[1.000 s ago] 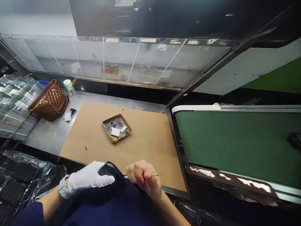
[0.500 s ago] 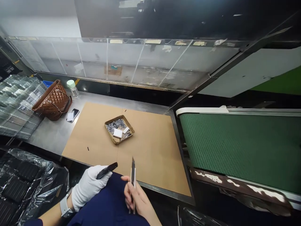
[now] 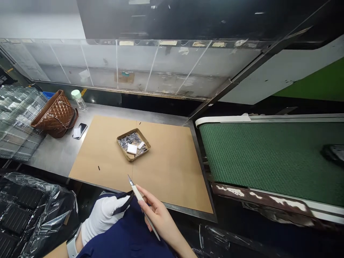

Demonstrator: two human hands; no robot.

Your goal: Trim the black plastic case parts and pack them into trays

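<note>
My left hand [image 3: 100,215], in a white glove, is closed around a small black part [image 3: 123,207] with a curved outline, held low over my dark blue clothing. Bare and closed, my right hand [image 3: 156,211] grips a slim craft knife [image 3: 137,193] with a pale handle. Its thin blade points up and to the left, above the near edge of the brown board. The knife crosses the end of the black part in this view; whether they touch I cannot tell. A shallow cardboard tray [image 3: 145,150] of small metal pieces and white blocks sits ahead of both hands.
Brown board [image 3: 172,165] covers much of the metal table. A brown quilted bag [image 3: 55,116], a bottle [image 3: 79,100] and a phone [image 3: 80,131] are at left. Plastic-wrapped black trays [image 3: 24,208] lie lower left. On the green conveyor [image 3: 263,154] at right, a dark object [image 3: 334,154] shows.
The craft knife has tilted left and come over to the black part, with my right hand moving left. A dark object has appeared on the conveyor's right. The view has shifted slightly.
</note>
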